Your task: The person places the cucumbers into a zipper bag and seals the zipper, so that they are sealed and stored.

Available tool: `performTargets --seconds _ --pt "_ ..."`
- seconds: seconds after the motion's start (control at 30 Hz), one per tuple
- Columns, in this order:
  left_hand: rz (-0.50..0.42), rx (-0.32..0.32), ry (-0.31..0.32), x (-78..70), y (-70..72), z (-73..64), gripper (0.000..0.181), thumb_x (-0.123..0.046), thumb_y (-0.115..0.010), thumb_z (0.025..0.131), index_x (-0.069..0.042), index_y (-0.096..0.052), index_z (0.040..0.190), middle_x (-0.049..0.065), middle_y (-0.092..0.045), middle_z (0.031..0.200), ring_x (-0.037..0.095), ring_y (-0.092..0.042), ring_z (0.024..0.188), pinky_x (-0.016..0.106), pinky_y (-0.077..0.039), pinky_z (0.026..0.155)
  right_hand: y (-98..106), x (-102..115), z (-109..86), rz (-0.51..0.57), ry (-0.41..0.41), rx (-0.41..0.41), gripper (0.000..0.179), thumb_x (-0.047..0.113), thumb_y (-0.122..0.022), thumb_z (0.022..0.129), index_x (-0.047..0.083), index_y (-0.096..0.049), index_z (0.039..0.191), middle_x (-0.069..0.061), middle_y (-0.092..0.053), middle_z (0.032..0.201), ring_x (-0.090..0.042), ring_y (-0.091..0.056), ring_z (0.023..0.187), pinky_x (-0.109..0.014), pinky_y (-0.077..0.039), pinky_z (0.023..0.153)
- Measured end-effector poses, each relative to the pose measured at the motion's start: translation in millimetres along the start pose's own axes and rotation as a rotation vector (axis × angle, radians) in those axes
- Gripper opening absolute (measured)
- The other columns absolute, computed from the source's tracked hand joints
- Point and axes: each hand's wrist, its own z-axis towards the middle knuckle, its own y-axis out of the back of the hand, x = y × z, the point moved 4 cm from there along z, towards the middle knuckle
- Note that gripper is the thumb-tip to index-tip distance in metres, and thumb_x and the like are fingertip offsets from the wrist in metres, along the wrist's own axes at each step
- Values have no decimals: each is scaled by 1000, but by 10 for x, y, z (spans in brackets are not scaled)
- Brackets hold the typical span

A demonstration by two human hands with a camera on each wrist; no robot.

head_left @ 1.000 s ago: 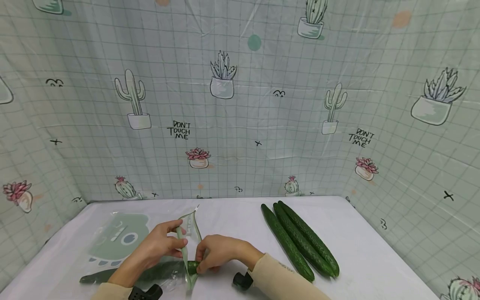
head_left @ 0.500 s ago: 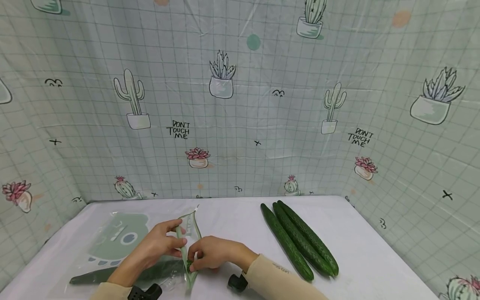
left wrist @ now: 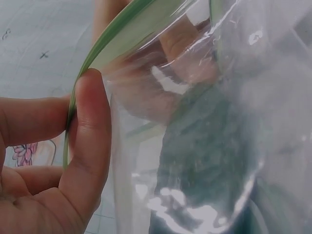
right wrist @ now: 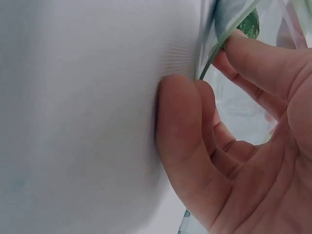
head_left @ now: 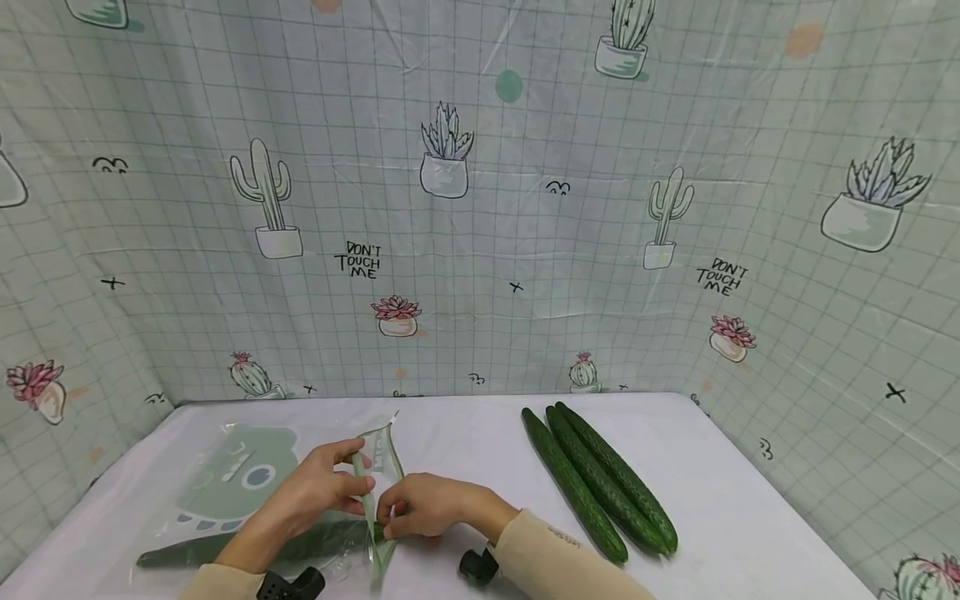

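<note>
Fingers [left wrist: 92,122] of the left hand [head_left: 321,483] are clamped on the green-edged lip [left wrist: 109,30] of a clear plastic bag [head_left: 247,467]. Fingers of the right hand [head_left: 427,504] are curled at the bag's mouth, their tips at the end of a cucumber [head_left: 322,540]; whether they pinch that end or merely push against it cannot be determined. The cucumber lies lengthwise inside the bag, toward the side nearest the person, with one end at the mouth. The left forearm crosses above it and hides a section. The bag lies toward the left of the counter [head_left: 720,517], its mouth raised and held apart; its printed face carries a green cartoon creature with a ringed eye. Well apart, to the right, three loose cucumbers [head_left: 604,481] lie side by side, the two farthest right touching. Both sleeves [head_left: 570,554] are beige, and a black device [head_left: 292,585] sits at each wrist. Behind the counter hangs a pale grid-patterned backdrop [head_left: 510,225] printed with potted cacti, succulents and the words "DON'T TOUCH ME".
</note>
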Motion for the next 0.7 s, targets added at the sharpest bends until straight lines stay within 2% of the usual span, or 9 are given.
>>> performTargets --seconds 0.13,0.43,0.53,0.7 --pt "6 3 -4 -14 -10 -10 71 11 -62 85 14 -24 144 24 -46 115 20 -57 62 39 -57 59 -2 10 23 -35 17 -4 8 19 -62 94 15 -68 98 11 -57 73 -5 -45 42 -19 -44 44" --pt "1 -12 -7 -16 -2 -10 70 12 -62 84 14 -26 144 24 -47 114 20 -58 64 39 -57 59 -17 -7 19 38 -51 -23 5 22 -66 92 18 -67 94 11 -57 73 -8 -45 41 -22 -44 40" --pt "1 -11 -3 -6 2 -7 70 12 -62 84 14 -26 144 23 -47 114 20 -58 63 39 -57 58 -8 -5 15 36 -32 -9 8 21 -65 92 16 -69 97 12 -59 77 -7 -48 45 -21 -45 43" --pt "-2 -3 0 17 6 -7 71 11 -62 85 14 -25 144 23 -45 113 20 -55 61 39 -57 58 43 2 -50 -24 37 6 18 19 -64 93 13 -69 110 10 -64 94 0 -55 63 -16 -48 56"
